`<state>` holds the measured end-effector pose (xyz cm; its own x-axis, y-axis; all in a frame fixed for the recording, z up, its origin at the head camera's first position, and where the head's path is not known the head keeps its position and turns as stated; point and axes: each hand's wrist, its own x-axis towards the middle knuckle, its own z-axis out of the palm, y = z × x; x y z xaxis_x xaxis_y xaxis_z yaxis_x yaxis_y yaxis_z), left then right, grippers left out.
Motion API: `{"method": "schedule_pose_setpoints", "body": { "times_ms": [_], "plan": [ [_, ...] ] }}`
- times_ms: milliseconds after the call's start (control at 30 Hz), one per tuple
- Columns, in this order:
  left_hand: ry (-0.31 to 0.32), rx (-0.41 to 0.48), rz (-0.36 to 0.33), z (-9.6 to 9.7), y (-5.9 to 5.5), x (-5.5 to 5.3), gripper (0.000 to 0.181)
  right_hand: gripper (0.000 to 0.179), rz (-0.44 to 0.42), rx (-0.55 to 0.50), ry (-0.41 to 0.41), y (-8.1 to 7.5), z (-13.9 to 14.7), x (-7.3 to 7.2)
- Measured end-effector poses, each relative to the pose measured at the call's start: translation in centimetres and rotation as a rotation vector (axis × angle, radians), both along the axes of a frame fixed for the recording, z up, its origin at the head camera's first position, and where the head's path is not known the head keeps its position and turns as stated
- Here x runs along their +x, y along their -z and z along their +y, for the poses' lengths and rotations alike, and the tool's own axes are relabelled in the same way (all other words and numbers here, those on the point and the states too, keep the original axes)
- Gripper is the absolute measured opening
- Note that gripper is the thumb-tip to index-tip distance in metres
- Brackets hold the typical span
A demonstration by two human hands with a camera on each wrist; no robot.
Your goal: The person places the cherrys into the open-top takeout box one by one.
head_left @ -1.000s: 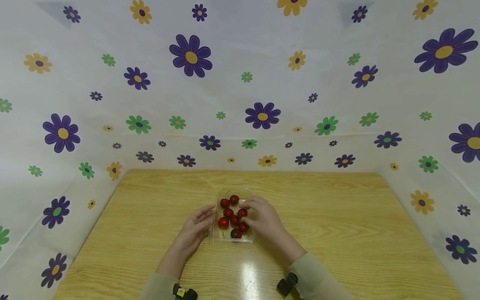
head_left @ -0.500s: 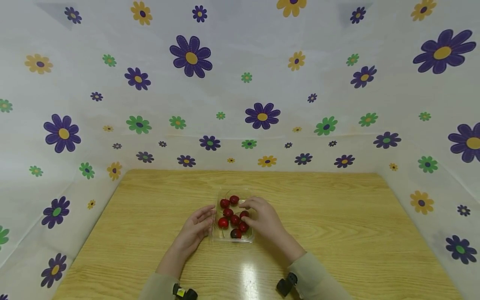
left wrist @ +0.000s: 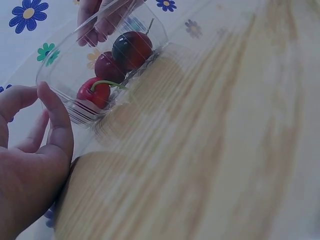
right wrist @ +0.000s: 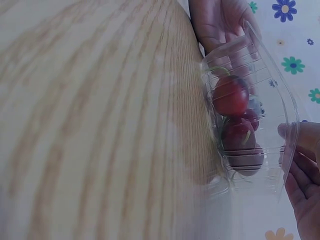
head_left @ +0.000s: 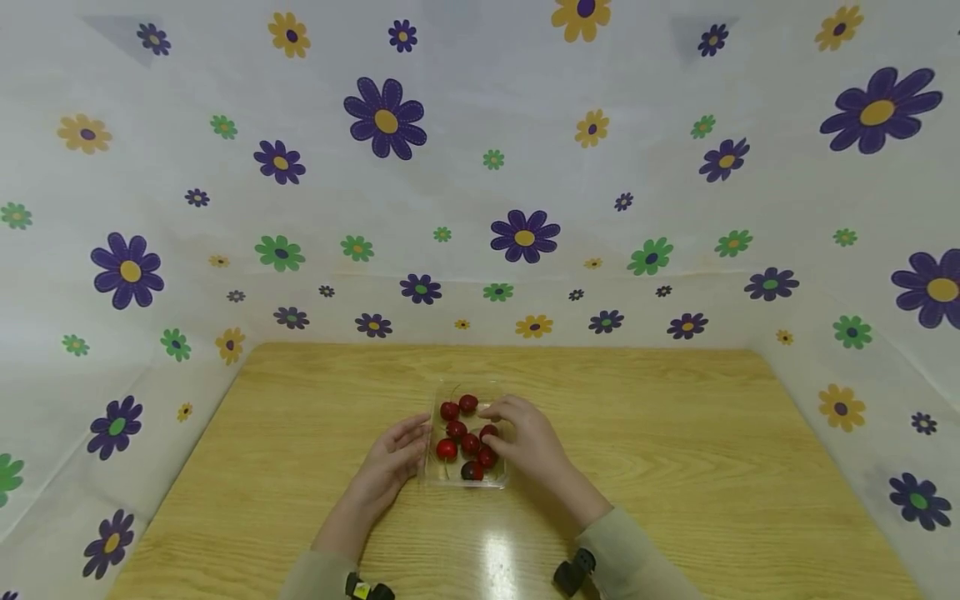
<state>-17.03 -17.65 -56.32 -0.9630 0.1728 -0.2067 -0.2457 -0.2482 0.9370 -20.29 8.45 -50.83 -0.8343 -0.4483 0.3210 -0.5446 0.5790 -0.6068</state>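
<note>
A clear plastic box (head_left: 450, 483) stands on the table with several red cherries inside, some with stems. My left hand (head_left: 386, 467) touches the box's left side with relaxed fingers; in the left wrist view a fingertip (left wrist: 44, 89) meets the rim. My right hand (head_left: 534, 442) reaches over the right side, its thumb and forefinger spread apart above the cherries. Close to that thumb, a partly covered cherry (head_left: 489, 431) shows. Nearer the front lie a bright red cherry (head_left: 446, 450) and a two-toned dark one (head_left: 472, 472). Contact between right fingers and cherry is unclear.
The light wooden table (head_left: 675, 442) extends around the box. White sheeting (head_left: 450, 183) printed with flowers stands along its back and both sides. Black wrist cameras sit at both sleeves, the right camera (head_left: 573, 573) resting low near the table.
The cherry near my right thumb has shifted slightly right, and the thumb slightly with it. My left hand stays at the box. The head view has tilted up a little.
</note>
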Motion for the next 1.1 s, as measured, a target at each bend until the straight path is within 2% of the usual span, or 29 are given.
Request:
{"method": "schedule_pose_setpoints", "body": {
  "times_ms": [233,533,800,1100],
  "plan": [
    [-0.009,0.007,-0.023,0.1,-0.3,0.0,0.058,0.028,0.032,-0.009,0.001,0.1,0.2,-0.1],
    [-0.053,0.029,-0.05,0.5,-1.0,0.1,0.057,0.03,0.015,-0.071,0.011,-0.6,0.8,0.1],
    [-0.131,-0.008,-0.062,0.2,-1.5,0.6,0.053,0.034,0.061,-0.114,0.034,-0.9,1.8,0.3],
    [-0.152,-0.06,-0.034,-0.9,-2.2,1.1,0.051,0.034,0.136,-0.11,0.083,-0.8,4.2,0.4]
  ]
}}
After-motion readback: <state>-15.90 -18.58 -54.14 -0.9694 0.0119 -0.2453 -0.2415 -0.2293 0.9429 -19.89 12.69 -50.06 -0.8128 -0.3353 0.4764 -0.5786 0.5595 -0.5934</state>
